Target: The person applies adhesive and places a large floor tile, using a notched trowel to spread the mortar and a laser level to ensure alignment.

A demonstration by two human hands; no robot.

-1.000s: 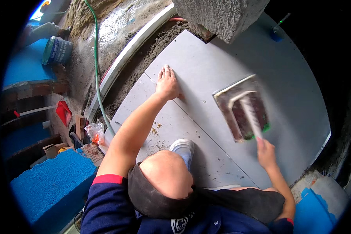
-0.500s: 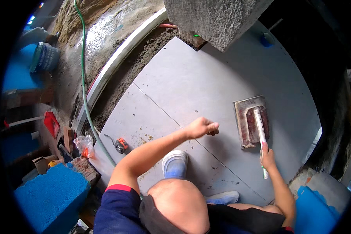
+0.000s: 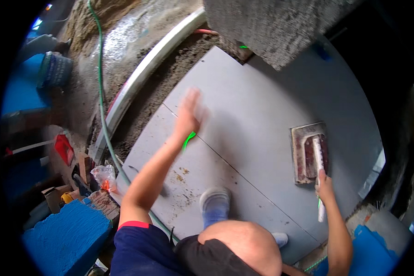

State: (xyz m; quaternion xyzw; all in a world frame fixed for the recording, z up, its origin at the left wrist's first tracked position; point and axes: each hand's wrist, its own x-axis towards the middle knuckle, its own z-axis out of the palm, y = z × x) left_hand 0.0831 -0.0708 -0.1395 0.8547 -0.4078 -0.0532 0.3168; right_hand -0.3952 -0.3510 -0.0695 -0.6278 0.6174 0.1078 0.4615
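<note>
Moved: left hand (image 3: pixel 188 113), toward the far end of the joint (image 3: pixel 237 172); blurred, fingers extended, empty. Right hand (image 3: pixel 324 187): alone grips the handle (image 3: pixel 318 155). Float (image 3: pixel 303 156): at right on the tile (image 3: pixel 262 119).

Float (image 3: pixel 301 158) on right part of tiled floor (image 3: pixel 257 119); right hand (image 3: pixel 325 187) at its near side. Left hand (image 3: pixel 188 116) over floor's left part. Beyond left edge: long bar (image 3: pixel 147 69), hose (image 3: pixel 100 69) mostly left of it. Block (image 3: pixel 276 30): far side. Bucket (image 3: pixel 55 70): far left.

left arm (image 3: pixel 149 181) stretched forward | left fingers (image 3: pixel 192 97) extended, blurred | right fingers (image 3: pixel 322 175) curled
</note>
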